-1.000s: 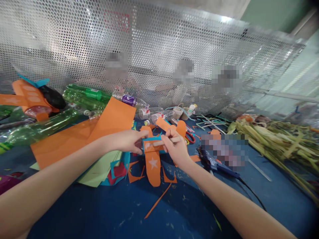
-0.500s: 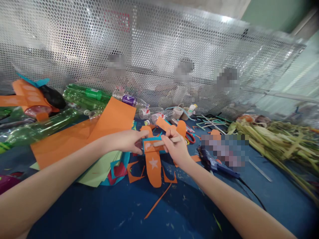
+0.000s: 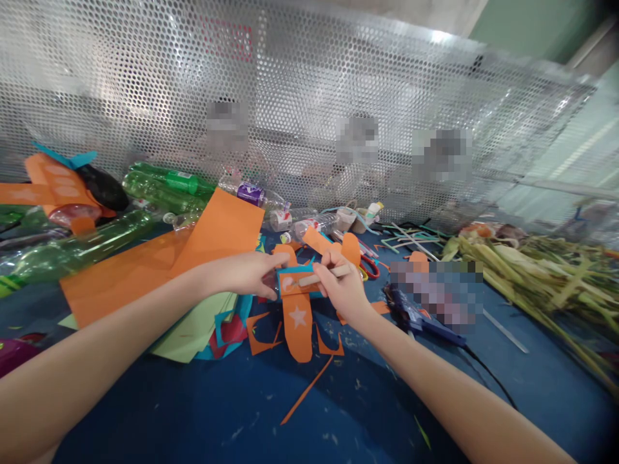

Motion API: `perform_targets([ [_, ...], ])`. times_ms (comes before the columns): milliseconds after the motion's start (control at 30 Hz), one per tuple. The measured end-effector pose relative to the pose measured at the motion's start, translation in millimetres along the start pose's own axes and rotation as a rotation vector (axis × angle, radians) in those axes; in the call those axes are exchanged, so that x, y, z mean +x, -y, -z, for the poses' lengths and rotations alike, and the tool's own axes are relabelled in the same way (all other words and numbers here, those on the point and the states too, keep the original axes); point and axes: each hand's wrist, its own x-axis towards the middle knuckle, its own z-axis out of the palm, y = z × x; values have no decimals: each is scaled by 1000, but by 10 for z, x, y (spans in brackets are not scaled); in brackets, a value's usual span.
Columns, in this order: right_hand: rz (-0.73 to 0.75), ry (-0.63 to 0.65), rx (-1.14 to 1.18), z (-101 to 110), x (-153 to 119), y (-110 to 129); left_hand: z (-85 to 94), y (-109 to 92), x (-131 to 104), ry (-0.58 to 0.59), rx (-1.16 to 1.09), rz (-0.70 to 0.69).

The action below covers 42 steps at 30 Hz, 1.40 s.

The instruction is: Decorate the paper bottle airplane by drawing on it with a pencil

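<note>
A small craft plane of orange and blue paper lies in the middle, with a pale star on its near wing. My left hand grips the left end of the plane's body, thumb and fingers around it. Between the thumb and fingers of my right hand is a pale, thin stick like a brush or pen. The stick's tip rests at a pale patch on the orange strip along the top of the body. Fingertips of the left hand are partly hidden.
Orange sheets and green paper lie left, green bottles and another paper plane beyond. Right are red-handled scissors, a blue glue gun and dry husks. Paper scraps lie around; people show behind the perforated metal screen.
The stick's tip has shifted slightly on the orange strip. Both hands otherwise stay almost where they were.
</note>
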Motion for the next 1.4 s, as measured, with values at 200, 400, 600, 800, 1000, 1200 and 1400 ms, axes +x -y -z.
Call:
perform_targets([
  [200, 6, 4, -12, 3, 5, 6, 2, -8, -6, 2, 9, 14],
  [400, 2, -2, -13, -2, -3, 7, 8, -20, -10, 7, 4, 16],
  [600, 4, 13, 5, 2, 3, -14, -4, 8, 4, 1, 0, 11],
  [800, 10, 5, -15, 4, -2, 6, 7, -18, -2, 17, 16, 15],
  [1000, 11, 12, 4, 1, 5, -24, 13, -27, -4, 30, 16, 31],
  [1200, 16, -5, 83, 4, -14, 0, 5, -6, 4, 10, 30, 25],
  [1400, 8, 16, 243, -26, -32, 3, 67, 18, -6, 21, 9, 17],
])
